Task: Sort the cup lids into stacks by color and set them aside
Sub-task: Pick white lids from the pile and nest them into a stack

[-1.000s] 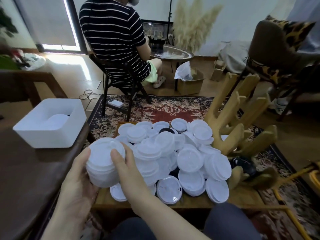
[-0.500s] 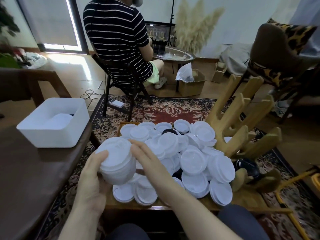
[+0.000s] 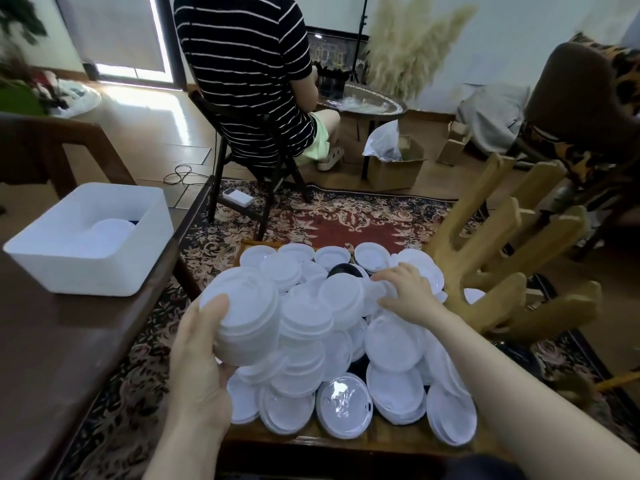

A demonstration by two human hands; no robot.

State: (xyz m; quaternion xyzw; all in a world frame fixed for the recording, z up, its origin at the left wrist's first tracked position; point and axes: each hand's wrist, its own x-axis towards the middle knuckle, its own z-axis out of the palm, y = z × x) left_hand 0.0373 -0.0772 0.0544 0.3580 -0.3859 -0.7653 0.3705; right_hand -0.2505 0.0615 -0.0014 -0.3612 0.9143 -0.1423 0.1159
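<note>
A: Starting at the left, the white bin sits on the dark side table with what looks like a few white lids already in it. That seems the place for finished stacks, though it stands well apart from the pile.

B: And the left hand holds the stack of white lids from the side and below, thumb over the top rim, tilted above the near-left edge of the pile. The risk there is plain: a tall nested stack gripped by one hand could splay or shed its lower lids if the tilt grows.

A: Then the heap of loose lids covers most of the low wooden worktop. Lids at the near edge lie close to the rim, so a nudge could slide them onto the rug.

B: A black lid shows near the far middle, half buried. Others may be hidden under the white ones; grabbing several at once could carry a dark one into the white stack.

A: The right hand reaches into the far side, fingers curled down onto a white lid; whether it has truly pinched it cannot be told.

B: Just right of it stands the wooden rack. A wrist lifting carelessly could knock it.
</note>
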